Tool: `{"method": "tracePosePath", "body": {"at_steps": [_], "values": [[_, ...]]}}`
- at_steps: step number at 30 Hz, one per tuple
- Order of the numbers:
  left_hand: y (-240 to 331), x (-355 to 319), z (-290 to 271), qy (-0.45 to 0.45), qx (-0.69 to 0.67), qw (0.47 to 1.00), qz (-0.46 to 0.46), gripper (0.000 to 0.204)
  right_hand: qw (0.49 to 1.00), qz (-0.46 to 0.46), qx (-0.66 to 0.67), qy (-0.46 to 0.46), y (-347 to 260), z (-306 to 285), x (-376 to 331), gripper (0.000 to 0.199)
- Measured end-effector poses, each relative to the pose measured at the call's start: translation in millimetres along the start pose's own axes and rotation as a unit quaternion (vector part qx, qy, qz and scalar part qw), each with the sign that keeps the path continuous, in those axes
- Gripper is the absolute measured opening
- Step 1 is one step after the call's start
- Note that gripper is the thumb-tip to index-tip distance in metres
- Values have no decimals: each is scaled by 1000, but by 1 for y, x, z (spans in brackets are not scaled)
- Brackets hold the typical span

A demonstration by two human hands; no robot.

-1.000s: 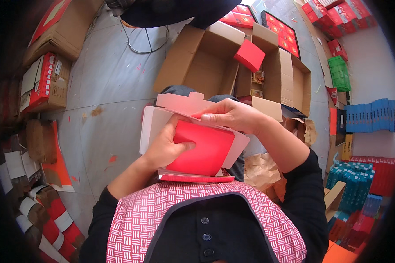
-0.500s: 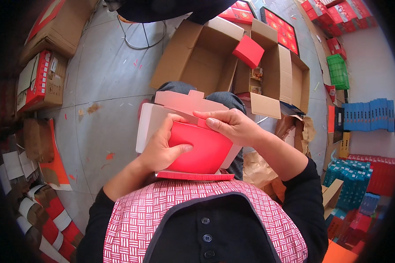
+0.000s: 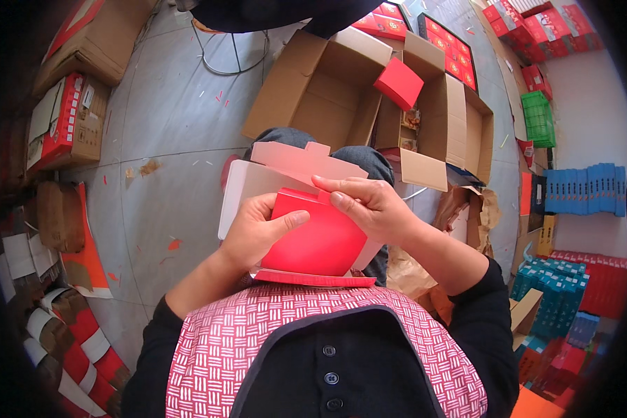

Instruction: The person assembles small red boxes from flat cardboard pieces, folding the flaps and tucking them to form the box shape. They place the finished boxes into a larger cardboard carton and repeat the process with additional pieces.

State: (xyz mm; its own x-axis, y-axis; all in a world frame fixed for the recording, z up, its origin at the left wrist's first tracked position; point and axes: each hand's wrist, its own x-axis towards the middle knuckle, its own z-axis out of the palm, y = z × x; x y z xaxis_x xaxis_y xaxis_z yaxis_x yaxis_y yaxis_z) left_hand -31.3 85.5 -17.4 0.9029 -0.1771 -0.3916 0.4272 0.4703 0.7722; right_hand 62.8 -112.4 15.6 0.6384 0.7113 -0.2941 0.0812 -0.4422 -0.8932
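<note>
A red cardboard box (image 3: 313, 244), partly folded, lies on my lap against the apron. Its pale inner side flap (image 3: 240, 195) sticks out on the left, and a pinkish flap with a tab (image 3: 306, 160) stands up beyond the far edge. My left hand (image 3: 254, 233) grips the box's left side, thumb lying across the red panel and the other fingers mostly hidden. At the far right corner, my right hand (image 3: 369, 203) pinches a small red tab between thumb and forefinger.
Ahead stand open brown cartons (image 3: 338, 97), a red box (image 3: 399, 83) resting on their edges. Crumpled brown paper (image 3: 407, 272) lies right of my knees. Stacked teal boxes (image 3: 550, 285) and a green crate (image 3: 538, 118) line the right; cartons (image 3: 70, 122) stand left.
The left hand's fingers have drawn in closer to the box's far left corner. The right hand keeps its pinch at the far edge, and the box has shifted slightly.
</note>
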Motion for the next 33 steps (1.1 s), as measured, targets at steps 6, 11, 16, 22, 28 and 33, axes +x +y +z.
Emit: {"method": "tracePosePath", "body": {"at_steps": [6,11,16,22,28,33], "values": [[-3,0,1,20,-22,999,25,18,997,-16,-72,19,-7,2,-1,31],[-5,0,1,46,-11,998,33,17,999,-22,-45,18,-5,4,0,31],[-6,1,0,53,-20,997,48,16,998,-37,-58,16,-5,3,-2,32],[-6,2,-1,40,-33,997,50,16,998,-50,-28,9,2,0,0,32],[-5,-1,-1,47,-38,997,46,15,996,-80,-46,-4,-1,2,-2,32],[1,0,0,62,-41,996,55,15,991,-114,-56,28,-2,6,-3,35]]}}
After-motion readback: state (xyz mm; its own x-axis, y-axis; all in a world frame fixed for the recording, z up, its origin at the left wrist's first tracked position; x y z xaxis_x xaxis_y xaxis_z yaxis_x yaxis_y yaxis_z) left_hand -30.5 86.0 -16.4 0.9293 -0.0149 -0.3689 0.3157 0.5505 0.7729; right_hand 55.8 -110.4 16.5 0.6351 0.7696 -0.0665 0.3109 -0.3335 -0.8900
